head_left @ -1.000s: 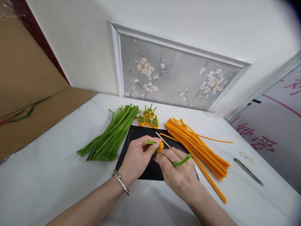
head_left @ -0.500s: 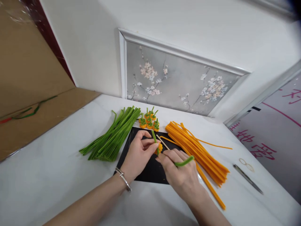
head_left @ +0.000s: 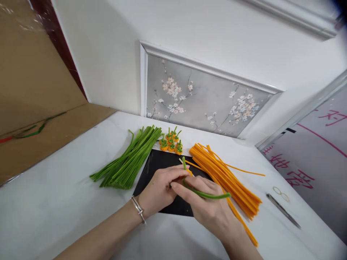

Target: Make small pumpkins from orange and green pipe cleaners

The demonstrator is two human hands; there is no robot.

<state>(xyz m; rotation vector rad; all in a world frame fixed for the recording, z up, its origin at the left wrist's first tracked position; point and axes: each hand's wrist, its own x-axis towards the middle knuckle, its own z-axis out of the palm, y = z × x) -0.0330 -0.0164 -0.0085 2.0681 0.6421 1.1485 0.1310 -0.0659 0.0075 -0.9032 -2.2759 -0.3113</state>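
Observation:
My left hand (head_left: 158, 191), with a silver bangle on its wrist, and my right hand (head_left: 208, 207) meet over a black mat (head_left: 155, 164). Together they hold a small orange pipe-cleaner piece, mostly hidden between the fingers. A green pipe cleaner (head_left: 202, 193) curls from that spot: one end sticks up near my left fingertips, the other runs right across my right hand. A thin wooden stick (head_left: 181, 161) pokes out beyond the fingers.
A bundle of green pipe cleaners (head_left: 127, 159) lies left of the mat, a bundle of orange ones (head_left: 227, 177) right of it. Several small finished orange-and-green pieces (head_left: 170, 142) sit behind the mat. Scissors (head_left: 283, 211) lie at the far right. Cardboard (head_left: 40, 119) stands left.
The green pipe cleaner's short end swung from pointing left to standing upright. My hands closed together over the orange piece, and the long end now trails farther right across my right hand.

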